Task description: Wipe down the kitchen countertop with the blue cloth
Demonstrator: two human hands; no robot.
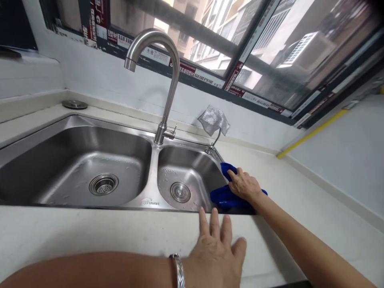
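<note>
My right hand (244, 185) grips a blue cloth (223, 197) at the right edge of the small sink bowl (196, 172). One part of the cloth sticks up past my fingers, and the rest hangs over the bowl's side. Flat on the pale countertop (105, 232), just in front of that bowl, rests my left hand (214, 250). Its fingers are spread, with nothing held, and a silver bracelet (179, 270) circles the wrist. The palm side of my right hand is hidden.
A tall curved faucet (172, 80) rises between the small bowl and a larger sink bowl (120, 164). Behind the small bowl, a thin spout (216, 138) is draped with silvery wrap (213, 120). A round metal lid (74, 105) lies at the back left, below the window.
</note>
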